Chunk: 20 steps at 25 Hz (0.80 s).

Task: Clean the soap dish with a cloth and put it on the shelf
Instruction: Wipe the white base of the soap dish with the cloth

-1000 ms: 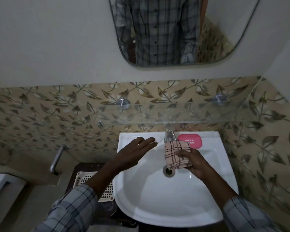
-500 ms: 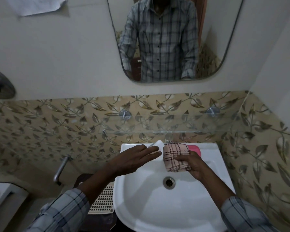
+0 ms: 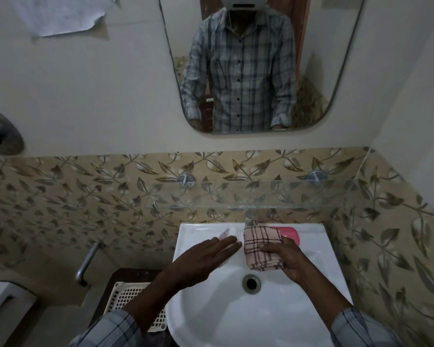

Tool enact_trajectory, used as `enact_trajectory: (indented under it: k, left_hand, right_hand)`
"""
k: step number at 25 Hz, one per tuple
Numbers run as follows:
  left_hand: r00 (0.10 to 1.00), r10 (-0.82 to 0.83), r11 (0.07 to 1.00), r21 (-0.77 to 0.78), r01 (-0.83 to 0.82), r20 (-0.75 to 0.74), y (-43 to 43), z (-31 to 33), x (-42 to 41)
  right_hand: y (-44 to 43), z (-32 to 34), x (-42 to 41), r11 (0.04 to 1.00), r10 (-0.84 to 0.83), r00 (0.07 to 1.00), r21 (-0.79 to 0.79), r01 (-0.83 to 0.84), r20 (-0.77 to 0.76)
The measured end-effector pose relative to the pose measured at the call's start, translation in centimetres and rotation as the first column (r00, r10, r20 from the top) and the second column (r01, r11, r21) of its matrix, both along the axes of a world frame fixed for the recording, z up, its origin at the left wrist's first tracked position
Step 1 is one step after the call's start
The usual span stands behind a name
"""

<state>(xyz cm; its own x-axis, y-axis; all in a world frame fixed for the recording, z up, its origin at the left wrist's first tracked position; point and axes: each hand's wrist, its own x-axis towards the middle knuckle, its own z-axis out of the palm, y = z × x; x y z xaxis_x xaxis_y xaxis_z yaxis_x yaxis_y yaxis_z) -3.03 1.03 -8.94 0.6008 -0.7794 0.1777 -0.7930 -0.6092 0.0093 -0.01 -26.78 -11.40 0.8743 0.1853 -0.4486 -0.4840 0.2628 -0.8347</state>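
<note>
The pink soap dish (image 3: 290,234) sits on the back right rim of the white sink (image 3: 311,249), partly hidden behind the cloth. My right hand (image 3: 290,261) grips a folded pink checked cloth (image 3: 261,246) just in front of the dish, over the basin. My left hand (image 3: 201,261) is stretched flat over the sink's left side with straight fingers. Its fingertips reach a small white object (image 3: 228,231) on the back rim. The glass shelf (image 3: 273,194) runs along the tiled wall above the sink.
A chrome tap (image 3: 251,219) stands at the back middle of the sink, under the shelf's front edge. The drain (image 3: 251,283) is in the basin. A white slotted basket (image 3: 128,299) and a metal pipe (image 3: 88,261) are to the left. A mirror (image 3: 311,58) hangs above.
The view has tilted upward, showing more mirror. My right hand has carried the cloth back toward the tap, so it covers part of the pink dish. My left hand stays flat.
</note>
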Motion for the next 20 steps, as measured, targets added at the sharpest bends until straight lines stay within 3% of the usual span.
enact_trajectory:
  k: [1,3,5,7,9,11,15,20]
  left_hand:
    - [0.999,0.039,0.999,-0.014,-0.040,-0.034,0.1,-0.4,0.3]
    - [0.946,0.159,0.972,-0.123,-0.200,-0.284,0.4,-0.8,0.1]
    - [0.855,0.250,0.844,-0.332,-0.422,-0.454,0.6,-0.6,0.4]
    - [0.761,0.275,0.680,-0.441,-0.586,-0.588,0.2,-0.2,0.5]
    - [0.650,0.159,0.556,-0.477,-0.681,-0.743,-1.2,0.2,0.2]
    - [0.584,0.050,0.452,-0.503,-0.737,-0.810,-3.1,0.4,0.2]
    - [0.499,-0.044,0.228,-0.495,-0.838,-0.866,-5.3,0.3,0.1]
    - [0.404,-0.125,0.028,-0.410,-0.911,-0.906,-5.8,-0.8,0.5]
  right_hand:
    - [0.1,-0.1,0.0,1.000,-0.017,1.000,0.001,0.017,0.000]
    - [0.5,-0.1,-0.4,0.998,-0.068,0.998,-0.018,0.068,0.003]
    - [1.4,0.2,-0.5,0.991,-0.124,0.991,-0.037,0.126,0.049]
    - [3.2,1.0,-0.7,0.984,-0.149,0.980,-0.080,0.160,0.133]
    - [5.5,2.2,-1.0,0.978,-0.124,0.968,-0.137,0.156,0.221]
    - [7.7,3.2,-1.1,0.981,-0.076,0.963,-0.156,0.120,0.259]
    - [10.3,4.4,-0.9,0.991,-0.099,0.990,-0.080,0.107,0.098]
    - [10.5,4.4,-1.7,0.978,0.068,0.987,-0.208,-0.037,0.144]
